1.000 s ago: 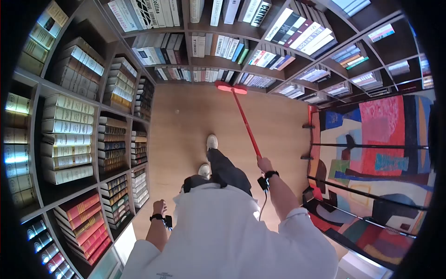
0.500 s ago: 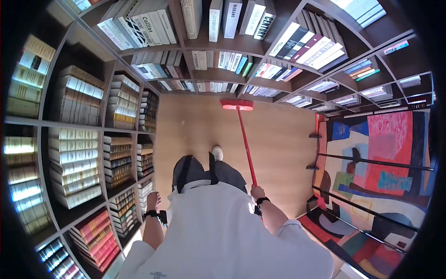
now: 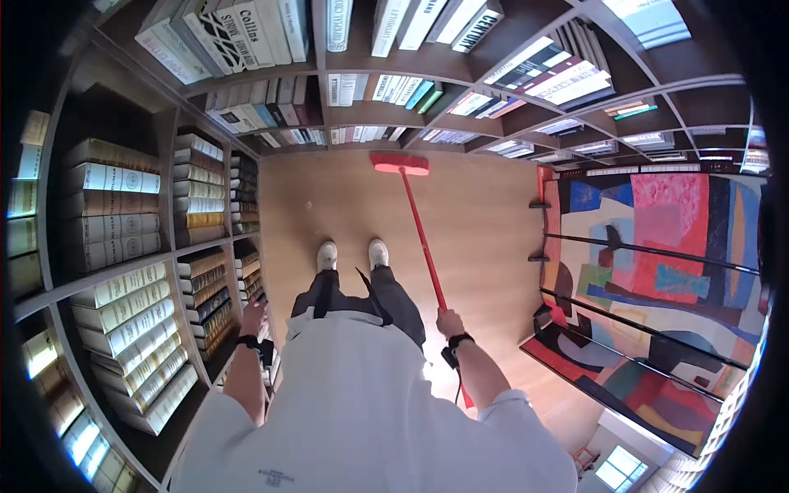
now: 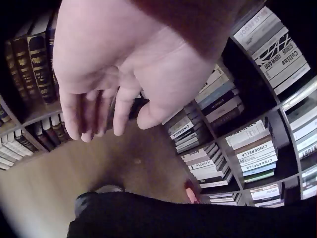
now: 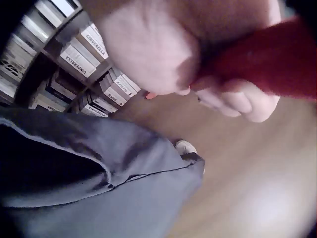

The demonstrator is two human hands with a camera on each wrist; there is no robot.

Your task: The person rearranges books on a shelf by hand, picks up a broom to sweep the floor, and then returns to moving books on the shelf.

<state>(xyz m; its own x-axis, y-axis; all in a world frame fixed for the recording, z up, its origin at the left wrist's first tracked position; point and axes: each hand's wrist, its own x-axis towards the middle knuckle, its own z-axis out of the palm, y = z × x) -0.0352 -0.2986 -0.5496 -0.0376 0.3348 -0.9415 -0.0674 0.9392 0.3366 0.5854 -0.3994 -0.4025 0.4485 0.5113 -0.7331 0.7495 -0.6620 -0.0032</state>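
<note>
A red broom slants across the floor, its wide red head lying close to the foot of the back bookshelf. My right hand grips the handle partway along, and the handle's end shows behind the wrist. In the right wrist view, curled fingers wrap the red handle. At my left side, the left hand hangs beside the left bookshelf and holds nothing. Its fingers are loosely bent in the left wrist view.
Bookshelves full of books line the left side and the back. A colourful abstract-patterned panel with dark bars stands to the right. Brown floor stretches between them. My two shoes stand side by side.
The feet have come side by side after a step. The broom's head drew back from the shelf, then moved toward it again, the right hand still gripping. The left hand has swung forward.
</note>
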